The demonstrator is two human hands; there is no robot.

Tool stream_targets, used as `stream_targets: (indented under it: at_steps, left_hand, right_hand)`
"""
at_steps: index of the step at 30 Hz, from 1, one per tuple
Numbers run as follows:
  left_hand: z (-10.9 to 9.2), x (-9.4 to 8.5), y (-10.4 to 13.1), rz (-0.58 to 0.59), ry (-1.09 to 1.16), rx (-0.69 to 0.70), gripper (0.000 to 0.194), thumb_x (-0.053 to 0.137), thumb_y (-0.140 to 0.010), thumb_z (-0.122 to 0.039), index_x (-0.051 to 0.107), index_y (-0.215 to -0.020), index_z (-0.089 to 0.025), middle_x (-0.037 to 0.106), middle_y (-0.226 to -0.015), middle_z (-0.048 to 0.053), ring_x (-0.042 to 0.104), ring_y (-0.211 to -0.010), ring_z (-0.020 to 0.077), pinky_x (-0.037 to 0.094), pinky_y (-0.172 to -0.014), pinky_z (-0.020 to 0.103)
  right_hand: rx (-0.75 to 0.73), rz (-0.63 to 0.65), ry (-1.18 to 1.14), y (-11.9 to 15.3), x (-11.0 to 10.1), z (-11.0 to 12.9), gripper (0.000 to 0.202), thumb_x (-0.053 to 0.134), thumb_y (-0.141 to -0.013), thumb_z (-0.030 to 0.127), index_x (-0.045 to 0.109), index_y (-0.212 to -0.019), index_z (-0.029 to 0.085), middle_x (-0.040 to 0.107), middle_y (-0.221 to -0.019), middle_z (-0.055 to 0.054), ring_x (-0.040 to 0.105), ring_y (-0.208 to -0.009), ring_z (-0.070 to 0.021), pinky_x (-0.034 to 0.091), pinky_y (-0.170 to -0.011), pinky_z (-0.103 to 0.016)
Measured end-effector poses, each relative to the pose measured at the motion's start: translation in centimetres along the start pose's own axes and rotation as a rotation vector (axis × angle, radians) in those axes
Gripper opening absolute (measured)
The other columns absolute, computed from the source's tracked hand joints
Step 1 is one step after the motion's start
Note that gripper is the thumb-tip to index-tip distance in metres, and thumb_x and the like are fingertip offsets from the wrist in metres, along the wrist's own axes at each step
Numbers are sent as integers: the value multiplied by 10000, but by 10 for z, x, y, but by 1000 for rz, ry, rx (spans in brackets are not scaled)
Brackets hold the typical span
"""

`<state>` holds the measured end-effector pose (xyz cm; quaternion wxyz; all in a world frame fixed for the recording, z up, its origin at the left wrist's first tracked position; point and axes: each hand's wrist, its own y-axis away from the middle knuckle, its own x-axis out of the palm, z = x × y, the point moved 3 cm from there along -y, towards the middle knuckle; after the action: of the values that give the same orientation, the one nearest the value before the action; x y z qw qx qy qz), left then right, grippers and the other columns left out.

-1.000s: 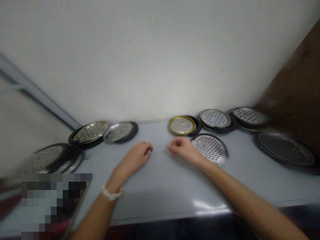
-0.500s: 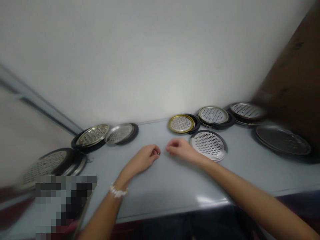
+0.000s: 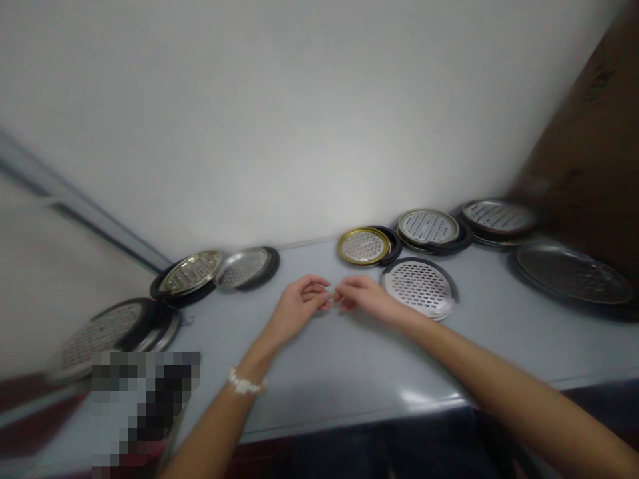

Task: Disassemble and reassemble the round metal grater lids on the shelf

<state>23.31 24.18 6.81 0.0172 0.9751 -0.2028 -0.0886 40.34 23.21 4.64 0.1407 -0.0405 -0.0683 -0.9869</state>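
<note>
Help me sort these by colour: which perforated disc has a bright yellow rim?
The disc near the wall, beyond the right hand, leftmost in the right-hand group. Its rim is bright yellow; the others look silvery, pale or dark.

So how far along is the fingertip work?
Nothing looks clearly finished: the gold-rimmed plate lies on the table, out of both hands. In progress: the left hand and right hand meet at a small blurred piece. Probably left: finishing and releasing that piece, as fingertips surround it; I can't tell whether it's fastened.
</note>
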Motion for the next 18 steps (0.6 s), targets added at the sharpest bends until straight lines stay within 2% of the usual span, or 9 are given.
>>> stream_targets:
  at_steps: [3,7,14,18]
  left_hand:
    - [1,-2,-2,-35,18,-2,340,791,-733,-371,616,-930,-156,709,-787,29,691,-700,161,569,-706,313]
    - [-3,-3,-2,-48,-71,31,276,760,-762,-362,641,-896,-152,711,-756,30,649,-658,137,508,-618,251]
    - [-2,0,-1,34,-97,49,242,746,-764,-354,676,-874,-150,747,-844,75,679,-778,177,520,-735,296]
    - [-3,-3,-1,20,-172,73,248,764,-756,-364,704,-868,-152,749,-868,78,681,-813,190,517,-776,308]
  right_hand:
    - [20,43,-55,1,1,-1,222,675,-826,349,675,-743,142,691,-715,-34,620,-551,-109,458,-558,-228]
    - [30,81,-94,2,2,-4,211,683,-796,348,682,-761,140,695,-749,-41,624,-560,-107,447,-549,-229]
    - [16,84,-86,3,3,-4,222,715,-760,358,688,-762,137,683,-705,-31,630,-588,-117,461,-573,-238]
    - [25,78,-85,3,2,-4,226,734,-760,361,687,-755,141,685,-698,-31,629,-590,-123,469,-576,-248]
